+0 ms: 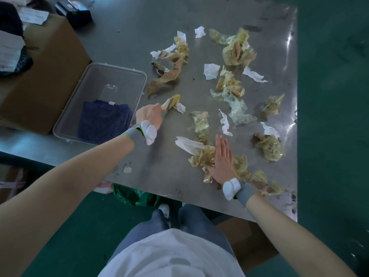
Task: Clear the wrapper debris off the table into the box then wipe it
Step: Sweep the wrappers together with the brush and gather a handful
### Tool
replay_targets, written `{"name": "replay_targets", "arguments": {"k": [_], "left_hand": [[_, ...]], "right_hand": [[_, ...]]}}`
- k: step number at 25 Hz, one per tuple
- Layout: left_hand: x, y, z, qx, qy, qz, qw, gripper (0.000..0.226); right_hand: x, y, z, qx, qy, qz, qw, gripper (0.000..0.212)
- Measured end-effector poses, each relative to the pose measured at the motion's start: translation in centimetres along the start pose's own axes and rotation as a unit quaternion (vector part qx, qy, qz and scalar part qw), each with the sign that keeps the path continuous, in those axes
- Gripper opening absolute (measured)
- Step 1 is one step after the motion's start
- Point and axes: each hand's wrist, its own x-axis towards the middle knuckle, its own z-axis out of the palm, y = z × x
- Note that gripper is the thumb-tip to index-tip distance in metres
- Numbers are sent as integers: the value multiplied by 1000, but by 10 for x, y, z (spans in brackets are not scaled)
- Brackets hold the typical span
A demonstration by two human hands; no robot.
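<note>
I see the left hand [149, 116] pinching a small crumpled yellow-white wrapper scrap [174, 103] — right hand [221, 160] flat (fingers straight, together) on a yellowish crinkled plastic wrapper [201, 157].

glossy metal table [199, 13], clear plastic box [111, 76], crinkled yellowish film wrappers [237, 50], blue cloth [101, 122].

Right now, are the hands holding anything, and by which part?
The left hand pinches a small yellowish wrapper scrap by its near end. The right hand holds nothing; it lies flat on a crumpled wrapper pile on the table.
</note>
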Motion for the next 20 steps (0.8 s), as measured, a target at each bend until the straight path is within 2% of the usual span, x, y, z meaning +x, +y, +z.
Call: {"name": "replay_targets", "arguments": {"k": [5,9,14,17,20], "left_hand": [[-5,29,4,23,-35,76,996,24],[-12,37,9,40,-58,131,989,18],[-15,44,7,62,-64,159,983,18],[-20,49,5,91,-75,180,977,16],[-23,53,3,101,-72,186,975,16]], "right_hand": [[24,-7,-2,44,29,48,997,117],[49,-11,-10,28,21,47,998,123],[66,-14,-18,23,15,45,999,138],[74,-10,-23,23,-20,25,999,143],[81,-11,-29,-27,-36,14,999,149]]}}
